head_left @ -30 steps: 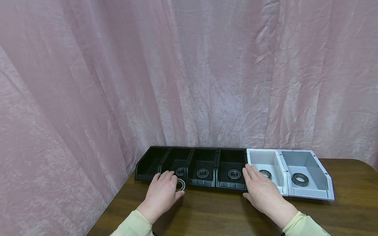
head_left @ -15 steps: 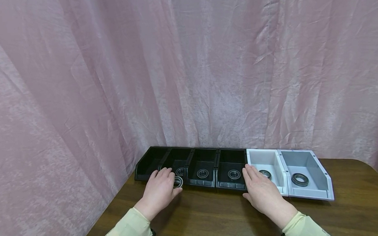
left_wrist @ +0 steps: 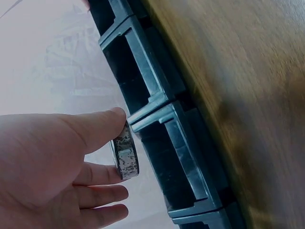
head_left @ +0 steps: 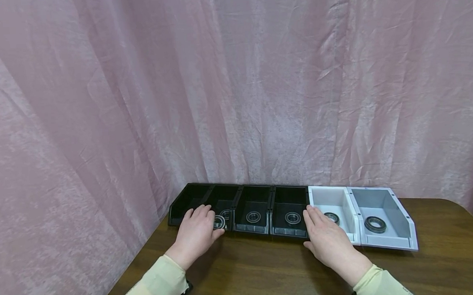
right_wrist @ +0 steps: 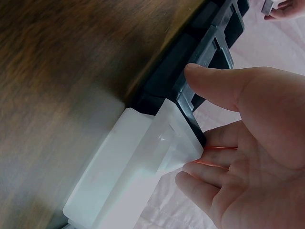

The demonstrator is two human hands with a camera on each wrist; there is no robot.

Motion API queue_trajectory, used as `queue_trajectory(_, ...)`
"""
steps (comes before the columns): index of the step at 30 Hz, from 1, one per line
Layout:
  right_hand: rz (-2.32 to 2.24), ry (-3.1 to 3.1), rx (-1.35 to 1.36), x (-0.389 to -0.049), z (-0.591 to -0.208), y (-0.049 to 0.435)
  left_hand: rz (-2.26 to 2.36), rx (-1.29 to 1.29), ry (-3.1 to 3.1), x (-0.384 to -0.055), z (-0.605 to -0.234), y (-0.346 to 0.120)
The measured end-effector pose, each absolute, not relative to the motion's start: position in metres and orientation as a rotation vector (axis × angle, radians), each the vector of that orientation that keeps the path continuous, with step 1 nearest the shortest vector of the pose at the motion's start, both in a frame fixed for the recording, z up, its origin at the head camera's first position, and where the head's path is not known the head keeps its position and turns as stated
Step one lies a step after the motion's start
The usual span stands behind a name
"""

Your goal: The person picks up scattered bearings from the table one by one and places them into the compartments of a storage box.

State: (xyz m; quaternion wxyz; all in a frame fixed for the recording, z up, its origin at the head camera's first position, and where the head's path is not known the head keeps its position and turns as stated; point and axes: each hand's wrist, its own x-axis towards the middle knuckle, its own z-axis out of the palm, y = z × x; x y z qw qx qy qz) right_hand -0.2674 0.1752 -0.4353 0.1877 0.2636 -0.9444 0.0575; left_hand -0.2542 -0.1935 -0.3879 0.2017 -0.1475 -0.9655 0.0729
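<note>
My left hand (head_left: pixel 194 235) pinches a ring-shaped ball bearing (left_wrist: pixel 127 155) between thumb and fingers. It hovers on edge at the front of the second black bin (head_left: pixel 225 196) from the left, where another bearing (head_left: pixel 227 212) lies partly hidden. My right hand (head_left: pixel 328 236) rests with fairly straight fingers on the meeting walls of the rightmost black bin (head_left: pixel 289 198) and the white bin (head_left: pixel 328 192). In the right wrist view, its thumb (right_wrist: pixel 209 82) lies by the black front rim. One bearing (head_left: pixel 335 217) shows in the white bin, partly covered by that hand.
Bearings lie in the third black bin (head_left: pixel 256 198), the fourth, and the light grey bin (head_left: pixel 371 199) at right. The leftmost black bin (head_left: pixel 193 200) ends the row. A wooden table (head_left: pixel 261 269) extends in front; a pink curtain (head_left: pixel 234 86) hangs behind.
My left hand has moved slightly left and away from me, carrying the pinched bearing up over the second black bin's front. The right hand has stayed put.
</note>
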Motion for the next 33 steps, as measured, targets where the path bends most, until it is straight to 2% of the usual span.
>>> queue_trajectory(33, 0.151, -2.639, 0.744, -0.269, -0.438, 0.176, 0.181, -0.307, -2.634, -0.279, -0.381, -0.229)
